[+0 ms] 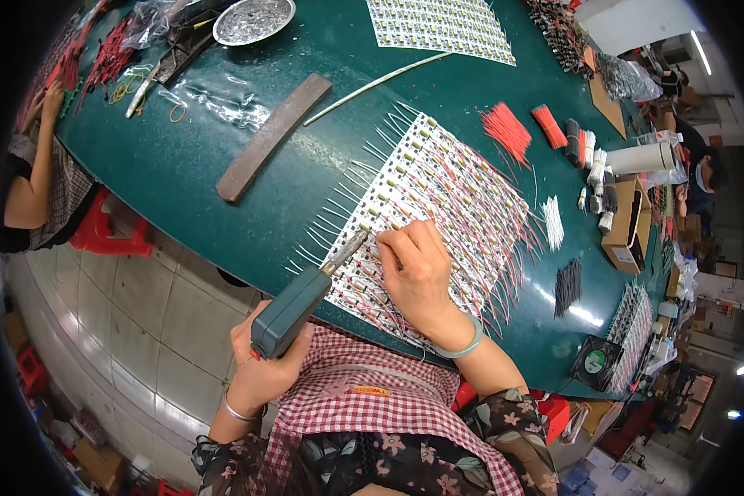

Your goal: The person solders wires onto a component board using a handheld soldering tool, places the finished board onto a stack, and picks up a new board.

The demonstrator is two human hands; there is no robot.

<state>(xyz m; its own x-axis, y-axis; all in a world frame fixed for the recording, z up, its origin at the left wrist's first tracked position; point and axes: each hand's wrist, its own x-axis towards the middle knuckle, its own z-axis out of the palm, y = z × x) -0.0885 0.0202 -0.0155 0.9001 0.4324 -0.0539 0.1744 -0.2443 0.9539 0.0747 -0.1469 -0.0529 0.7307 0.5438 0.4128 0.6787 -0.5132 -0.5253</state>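
Note:
My left hand (260, 368) is wrapped round the grip of a dark green soldering gun (293, 306). Its grey metal tip reaches onto a white circuit board panel (357, 221) that lies at the table's front edge. Rows of small yellow-green parts, with many thin red and white wires, cover the panel. Close to the tip, my right hand (420, 273) is over the panel with its fingers bent and pinched together. What those fingers hold, if anything, is too small to make out. White wire ends stick out along the panel's left side.
Beyond the panel lie a brown bar (274, 136), a thin pale rod (376, 87) and another board panel (442, 29). A metal bowl (254, 20) stands far left. Red wires (506, 132), white wires (552, 221), black wires (568, 287) and a small fan (597, 361) are on the right.

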